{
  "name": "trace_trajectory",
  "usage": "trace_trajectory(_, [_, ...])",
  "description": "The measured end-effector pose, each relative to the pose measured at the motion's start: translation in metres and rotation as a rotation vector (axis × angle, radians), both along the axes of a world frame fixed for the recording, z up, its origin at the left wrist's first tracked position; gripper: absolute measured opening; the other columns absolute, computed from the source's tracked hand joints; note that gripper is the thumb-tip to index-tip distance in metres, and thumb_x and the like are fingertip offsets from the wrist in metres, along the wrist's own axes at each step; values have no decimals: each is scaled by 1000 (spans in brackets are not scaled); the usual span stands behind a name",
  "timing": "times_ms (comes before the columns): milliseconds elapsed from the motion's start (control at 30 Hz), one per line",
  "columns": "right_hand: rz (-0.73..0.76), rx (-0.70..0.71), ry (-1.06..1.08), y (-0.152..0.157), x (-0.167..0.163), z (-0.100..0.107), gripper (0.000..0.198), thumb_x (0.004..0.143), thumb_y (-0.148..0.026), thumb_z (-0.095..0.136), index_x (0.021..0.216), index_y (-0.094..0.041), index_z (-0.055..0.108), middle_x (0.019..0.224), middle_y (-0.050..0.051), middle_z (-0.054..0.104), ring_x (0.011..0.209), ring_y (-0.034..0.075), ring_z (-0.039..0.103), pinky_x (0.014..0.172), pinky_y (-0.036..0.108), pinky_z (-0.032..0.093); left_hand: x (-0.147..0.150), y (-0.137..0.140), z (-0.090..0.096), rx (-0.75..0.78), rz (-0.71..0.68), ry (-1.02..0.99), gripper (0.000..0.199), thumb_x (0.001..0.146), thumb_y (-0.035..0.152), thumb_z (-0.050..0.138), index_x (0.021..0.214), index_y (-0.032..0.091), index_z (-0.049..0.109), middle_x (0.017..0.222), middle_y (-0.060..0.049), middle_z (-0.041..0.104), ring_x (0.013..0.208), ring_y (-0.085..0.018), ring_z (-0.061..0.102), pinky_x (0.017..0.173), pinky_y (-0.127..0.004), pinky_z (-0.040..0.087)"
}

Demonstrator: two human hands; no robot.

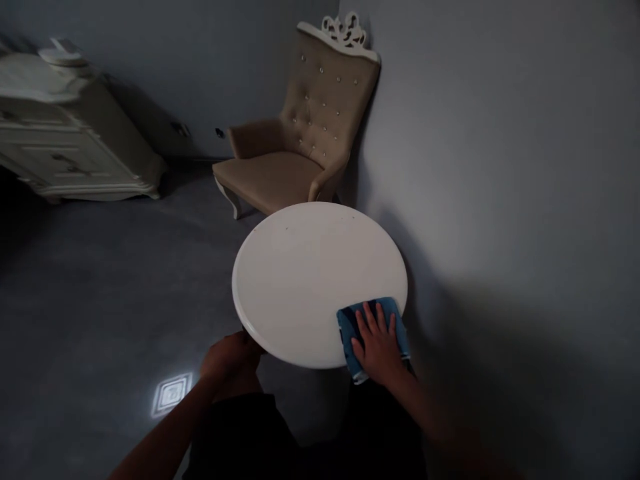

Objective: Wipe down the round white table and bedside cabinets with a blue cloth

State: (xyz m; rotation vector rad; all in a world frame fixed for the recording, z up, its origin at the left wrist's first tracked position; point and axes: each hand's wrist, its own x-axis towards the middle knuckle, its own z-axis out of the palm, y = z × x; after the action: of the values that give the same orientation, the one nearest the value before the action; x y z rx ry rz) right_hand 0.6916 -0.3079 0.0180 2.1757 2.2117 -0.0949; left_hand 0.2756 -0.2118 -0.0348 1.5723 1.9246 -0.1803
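A round white table (320,280) with a few small dark marks near its far edge stands in front of me. My right hand (380,347) lies flat with fingers spread on a folded blue cloth (353,323). That cloth rests on the near right part of the tabletop and hangs over its rim. At the near left edge, my left hand (230,357) is against the table's rim from below. Its fingers are tucked under the tabletop and hidden, so their grip does not show.
Behind the table, a tan tufted armchair (270,177) with a carved white crest stands in the corner. A pale wall (525,167) runs close along the right. To the far left is a white carved cabinet (90,150). Light falls in a square pattern (172,395) on the grey floor.
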Motion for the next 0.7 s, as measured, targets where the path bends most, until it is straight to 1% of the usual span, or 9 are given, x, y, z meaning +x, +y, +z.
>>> trace_trajectory(67, [2,-3,4,10,1,1,69,111,-65,47,177,-49,53,188,-12,37,181,39,23,146,75,29,-5,1,1,-40,-21,-9,59,101,68,58,118,24,93,124,-20,88,119,-47,81,93,-49,62])
trace_trajectory(100, [1,-4,2,22,3,3,69,111,-64,48,178,-48,52,189,-11,37,181,39,24,146,74,28,-7,3,2,-53,-24,-8,60,101,69,57,118,23,93,124,-20,88,119,-46,81,93,-48,62])
trace_trajectory(167, [1,-10,-9,55,9,7,72,112,-62,46,181,-41,51,191,-6,35,181,42,25,146,75,28,-9,5,5,-72,-27,-2,62,102,69,54,116,22,92,124,-21,88,118,-46,81,91,-47,61])
trace_trajectory(300, [-31,4,-25,144,22,14,72,117,-56,42,183,-26,48,194,7,31,180,47,24,143,78,25,-9,11,6,-105,-29,25,63,107,67,47,118,24,92,129,-20,87,123,-46,81,91,-47,60])
trace_trajectory(400, [-89,-4,-18,221,30,16,73,119,-53,39,184,-20,44,195,12,28,179,50,23,141,83,21,-8,16,0,-116,-36,32,62,107,66,46,124,28,93,135,-19,86,127,-48,79,93,-50,58])
trace_trajectory(500, [-150,-17,-23,297,36,14,76,120,-56,31,187,-19,37,196,14,25,179,50,21,139,86,20,-9,22,-5,-123,-27,41,61,106,67,50,129,29,92,138,-20,85,129,-50,79,95,-51,58])
trace_trajectory(567, [-179,-10,-37,343,39,10,77,120,-57,26,188,-20,33,197,15,23,178,50,20,138,87,19,-10,27,-5,-142,-16,45,60,106,66,51,131,29,92,139,-20,85,129,-49,79,94,-51,58])
trace_trajectory(633, [-198,-4,-54,384,43,5,79,120,-58,23,188,-19,31,197,16,22,178,51,20,137,88,19,-13,31,-3,-176,-12,50,60,106,64,51,132,28,91,139,-20,85,128,-47,79,93,-48,58])
trace_trajectory(700, [-214,-3,-59,417,46,1,80,120,-59,22,189,-19,29,196,18,23,177,51,21,136,88,19,-16,35,0,-196,-14,60,60,107,62,49,132,27,91,139,-19,85,127,-45,80,92,-46,58])
